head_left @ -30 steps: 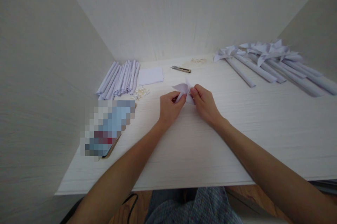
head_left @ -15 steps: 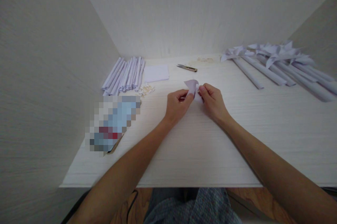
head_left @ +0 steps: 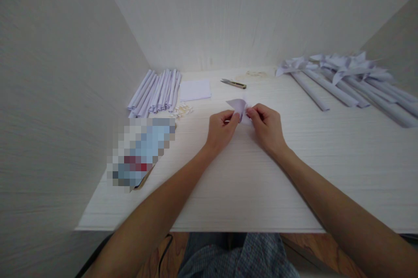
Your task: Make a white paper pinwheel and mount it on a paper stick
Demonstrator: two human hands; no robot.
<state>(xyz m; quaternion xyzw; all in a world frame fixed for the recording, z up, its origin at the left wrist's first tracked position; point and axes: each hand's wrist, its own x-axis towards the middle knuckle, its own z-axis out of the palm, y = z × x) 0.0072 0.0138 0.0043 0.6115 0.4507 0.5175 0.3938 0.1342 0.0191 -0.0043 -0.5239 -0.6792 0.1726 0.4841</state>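
Note:
Between my two hands, above the middle of the table, is a small white paper pinwheel head (head_left: 238, 104) with curled, pointed blades. My left hand (head_left: 224, 129) pinches its left side between thumb and fingers. At its right side my right hand (head_left: 265, 124) has thumb and forefinger pressed together on the paper near the centre. My fingers hide part of the folds, and whether a small pin sits in the middle cannot be made out. No stick shows on this piece.
Rolled paper sticks (head_left: 158, 93) lie at the back left, beside a stack of white paper (head_left: 196, 89) and small cotton-swab-like pieces (head_left: 182, 110). Thread snips (head_left: 233, 83) lie behind my hands. Finished pinwheels (head_left: 346, 73) are piled at right. A blurred-out, phone-like object (head_left: 143, 151) lies at left.
My right hand has turned slightly and its fingers have closed in on the paper's centre. A white bit seen there before is now covered. My left hand keeps its pinch.

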